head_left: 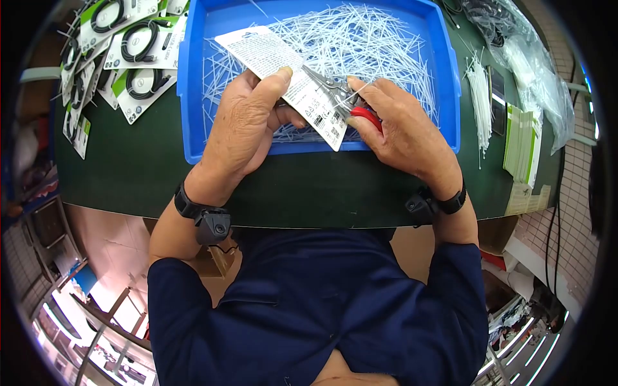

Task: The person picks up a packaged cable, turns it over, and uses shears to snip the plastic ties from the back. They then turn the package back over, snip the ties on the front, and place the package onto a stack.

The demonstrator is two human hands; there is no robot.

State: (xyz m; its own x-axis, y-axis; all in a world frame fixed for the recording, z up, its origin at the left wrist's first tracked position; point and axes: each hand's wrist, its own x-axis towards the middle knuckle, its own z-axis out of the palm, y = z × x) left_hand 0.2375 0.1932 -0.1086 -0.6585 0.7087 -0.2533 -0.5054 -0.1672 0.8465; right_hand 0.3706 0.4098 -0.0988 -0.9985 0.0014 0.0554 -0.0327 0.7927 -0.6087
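Observation:
My left hand (248, 119) grips a white printed packaging card (273, 56) by its edge, thumb on top and fingers beneath. The card slants over the blue tray (191, 109), its text side up. In my right hand (402, 122) are cutting pliers (365, 118) with a red handle, their metal head lying against the card's right edge. A thin white cable tie (364, 87) shows by my right index finger. Whatever lies under the card is mostly hidden. Inside the tray, a loose heap of white cable ties (360, 35) spreads beneath both hands.
Carded black cables (138, 42) pile up at the left of the dark green table (290, 193). To the right lie a bundle of white cable ties (478, 96), a stack of green-and-white cards (520, 145) and clear plastic bags (524, 58).

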